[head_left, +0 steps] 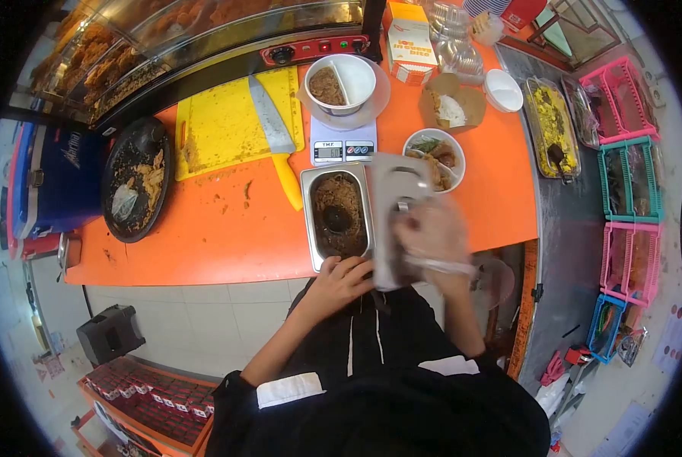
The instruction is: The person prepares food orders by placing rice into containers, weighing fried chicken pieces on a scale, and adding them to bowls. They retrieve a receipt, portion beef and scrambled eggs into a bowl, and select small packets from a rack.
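A rectangular steel food pan (307, 199) of shredded brown meat stands at the front of the orange table, with a dark round thing in the meat. My left hand (339, 283) curls its fingers at the pan's front edge. My right hand (432, 240), in a clear plastic glove and blurred by motion, grips a steel pan lid (393, 255) by its middle. The lid is tilted at the pan's right side, apart from its opening. Behind the pan, a digital scale (344, 145) carries a white divided bowl (362, 76) with brown meat in one section.
A knife (271, 118) lies on a yellow cutting board (223, 129) to the left, near a black plate (116, 194) with scraps. Right of the scale are a filled divided bowl (457, 164), a paper box of rice (453, 110) and a tray of yellow food (546, 114). A heated display case stands behind.
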A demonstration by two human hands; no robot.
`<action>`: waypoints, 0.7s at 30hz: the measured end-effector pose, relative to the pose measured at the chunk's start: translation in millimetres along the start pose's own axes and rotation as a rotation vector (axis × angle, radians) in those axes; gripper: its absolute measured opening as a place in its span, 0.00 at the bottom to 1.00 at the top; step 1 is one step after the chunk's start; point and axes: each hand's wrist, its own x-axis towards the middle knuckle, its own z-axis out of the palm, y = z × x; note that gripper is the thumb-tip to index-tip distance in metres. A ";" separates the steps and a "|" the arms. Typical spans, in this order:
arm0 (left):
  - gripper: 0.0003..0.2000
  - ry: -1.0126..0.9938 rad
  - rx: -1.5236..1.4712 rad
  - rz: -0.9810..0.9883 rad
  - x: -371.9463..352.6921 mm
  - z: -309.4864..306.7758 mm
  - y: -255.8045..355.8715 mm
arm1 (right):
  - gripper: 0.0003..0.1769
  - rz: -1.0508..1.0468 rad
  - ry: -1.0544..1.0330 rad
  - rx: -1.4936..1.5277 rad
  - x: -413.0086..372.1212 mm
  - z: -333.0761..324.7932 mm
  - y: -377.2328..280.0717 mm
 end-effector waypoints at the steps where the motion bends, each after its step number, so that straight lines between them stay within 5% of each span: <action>1: 0.15 -0.003 0.004 0.002 -7.1 -0.7 -0.3 | 0.16 -0.004 -0.055 -0.012 6.9 21.8 -10.4; 4: 0.11 0.148 -0.040 -0.041 -40.6 -4.4 -3.6 | 0.16 -0.035 -0.136 -0.031 15.2 62.2 -31.7; 6: 0.06 0.398 -0.269 -0.468 -55.8 -7.5 -7.5 | 0.16 -0.063 -0.169 -0.039 15.0 80.2 -35.0; 7: 0.06 0.398 -0.270 -0.471 -52.4 -7.8 -9.4 | 0.14 -0.047 -0.165 -0.002 13.4 89.6 -34.1; 9: 0.05 0.698 -0.879 -0.997 -38.2 -6.6 -14.6 | 0.12 -0.033 -0.171 0.032 11.2 102.6 -32.1; 12: 0.11 0.902 -1.101 -1.084 -29.5 3.7 -28.6 | 0.11 0.008 -0.223 0.017 10.5 113.2 -26.5; 13: 0.11 0.908 -1.103 -1.089 -20.7 3.3 -32.0 | 0.11 -0.067 -0.184 0.045 8.6 116.8 -25.4; 15: 0.17 0.695 -0.627 -1.001 -6.4 0.2 -33.7 | 0.10 -0.143 -0.152 0.076 4.7 116.7 -26.7; 18: 0.20 0.434 -0.385 -0.995 -6.2 -9.6 -35.0 | 0.11 -0.210 -0.095 0.191 5.4 114.2 -23.3; 21: 0.18 0.397 -0.281 -1.028 -18.6 -14.5 -27.0 | 0.10 -0.440 0.001 0.200 13.7 126.2 -0.9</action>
